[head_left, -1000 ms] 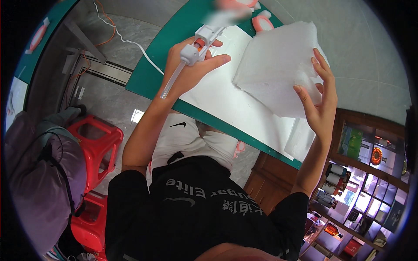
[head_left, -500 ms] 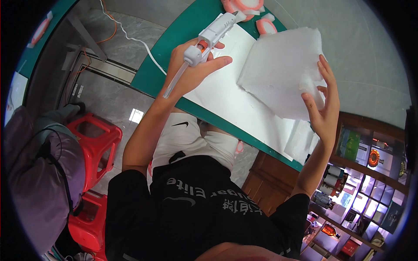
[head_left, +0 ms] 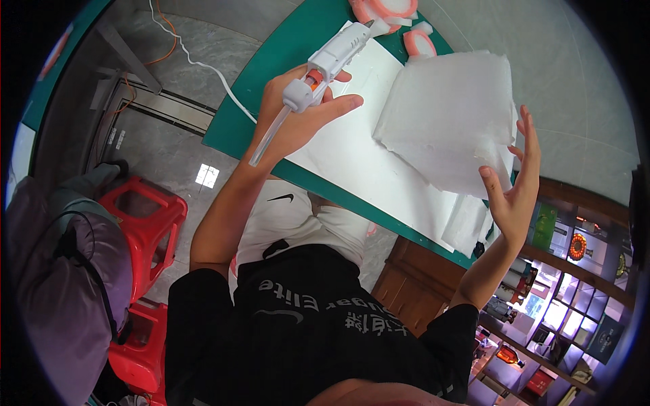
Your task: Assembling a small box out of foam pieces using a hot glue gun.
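My left hand grips a white hot glue gun, its nozzle pointing away to the upper right. A clear glue stick sticks out of the gun's back end over my wrist. On the table stands a box-like block wrapped in white foam sheet. Beside its right side is my right hand, fingers spread and holding nothing; the thumb is close to the foam's lower right corner, and I cannot tell whether it touches.
A white sheet covers much of the green table. Pink-and-white rolls lie at the far edge. A folded foam piece lies near the right end. Red stools and a person in purple are at left; shelves stand right.
My right hand has opened and drawn off the foam-wrapped block to the right. The block now stands more squarely. My left hand keeps the glue gun in nearly the same place.
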Demonstrator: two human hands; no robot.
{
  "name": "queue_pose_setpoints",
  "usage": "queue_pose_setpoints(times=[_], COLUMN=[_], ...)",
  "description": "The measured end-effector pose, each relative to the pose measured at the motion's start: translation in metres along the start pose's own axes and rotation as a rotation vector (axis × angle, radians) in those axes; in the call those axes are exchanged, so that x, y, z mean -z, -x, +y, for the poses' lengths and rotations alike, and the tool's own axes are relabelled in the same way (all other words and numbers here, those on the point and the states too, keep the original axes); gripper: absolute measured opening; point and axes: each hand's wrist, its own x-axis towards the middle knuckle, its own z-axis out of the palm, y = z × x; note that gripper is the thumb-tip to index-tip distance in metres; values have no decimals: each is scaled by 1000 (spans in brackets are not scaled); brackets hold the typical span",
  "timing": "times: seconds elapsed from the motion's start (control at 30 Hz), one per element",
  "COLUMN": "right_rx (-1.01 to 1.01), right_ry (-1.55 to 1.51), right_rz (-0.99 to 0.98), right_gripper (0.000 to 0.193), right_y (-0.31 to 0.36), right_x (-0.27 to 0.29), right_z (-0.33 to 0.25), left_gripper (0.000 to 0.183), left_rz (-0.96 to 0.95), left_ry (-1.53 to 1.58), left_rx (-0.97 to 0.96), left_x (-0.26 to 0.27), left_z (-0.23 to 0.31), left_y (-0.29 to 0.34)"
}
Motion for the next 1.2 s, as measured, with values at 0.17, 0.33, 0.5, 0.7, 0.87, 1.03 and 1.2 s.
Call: queue_pose_setpoints(times=[0.17,0.33,0.5,0.7,0.87,1.03,1.2], right_rx=[-11,17,21,25,-28,29,46], right_ry=[-3,61,14,9,28,-3,-40], right_rz=[-10,-41,-20,-8,-2,41,19], right_gripper=[85,77,71,70,70,71,73], right_y=[2,-2,-2,-3,1,-1,-2], right_x=[-5,-6,-12,-12,-7,-10,-15], right_z=[2,-3,-4,-7,-5,-1,1], left_gripper=[38,40,41,31,23,19,20], left_rz=[-12,-41,-58,-190,-408,-570,-618], left_ry=[-50,-9,-58,-222,-342,-352,-256], left_rx=[14,-13,-57,-93,-258,-145,-109], left_x=[1,-5,-5,2,14,25,29], left_z=[4,-6,-7,-3,-9,-1,8], left_y=[-1,-2,-4,-6,-12,-10,-9])
